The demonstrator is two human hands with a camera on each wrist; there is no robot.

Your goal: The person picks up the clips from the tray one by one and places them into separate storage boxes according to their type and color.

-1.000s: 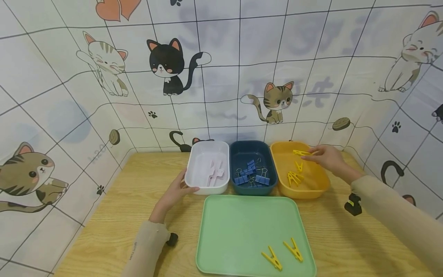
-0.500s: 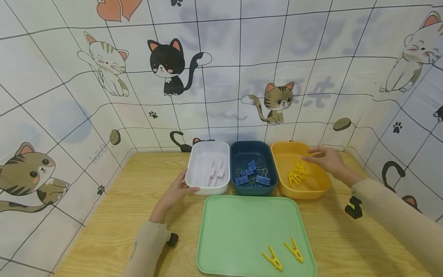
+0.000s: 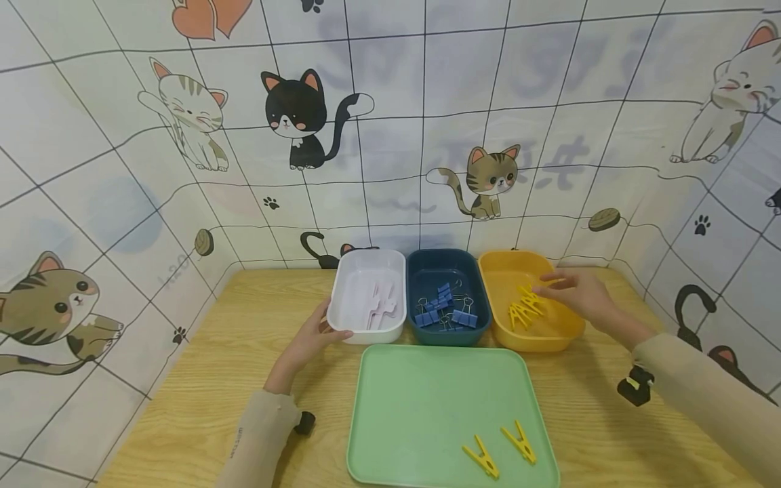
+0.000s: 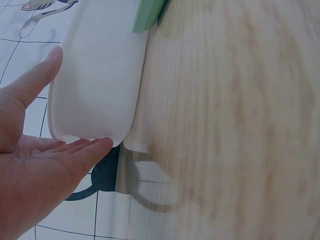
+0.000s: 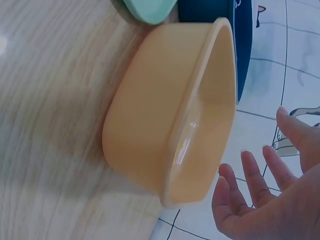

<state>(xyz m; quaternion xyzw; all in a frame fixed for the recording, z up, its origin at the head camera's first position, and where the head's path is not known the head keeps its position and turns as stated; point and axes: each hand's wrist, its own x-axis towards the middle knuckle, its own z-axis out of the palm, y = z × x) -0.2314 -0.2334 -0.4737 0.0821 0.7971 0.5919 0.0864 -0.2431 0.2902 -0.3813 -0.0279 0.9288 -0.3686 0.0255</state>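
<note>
In the head view, my left hand (image 3: 309,342) rests against the front left corner of a white bin (image 3: 344,281); its fairly straight fingers (image 4: 87,152) and thumb touch the outside. Several pale pink, flat-looking pieces (image 3: 382,305) lie in that bin. My right hand (image 3: 576,293) hovers over the right side of a yellow bin (image 3: 558,329), fingers apart, with nothing visible between them. Several yellow clothespins (image 3: 521,313) are bunched in the yellow bin. In the right wrist view the loosely spread fingers (image 5: 254,175) are beside the bin's rim.
Between the white and yellow bins stands a dark blue bin (image 3: 448,266) with several blue binder clips (image 3: 439,301). A green tray (image 3: 439,400) lies in front, bearing two yellow clothespins (image 3: 482,457). A cat-printed wall covering (image 3: 390,156) rises behind the wooden table (image 3: 256,298).
My right hand let go of a yellow clothespin, which dropped onto the others in the yellow bin. That hand then moved slightly lower. My left hand stayed at the white bin.
</note>
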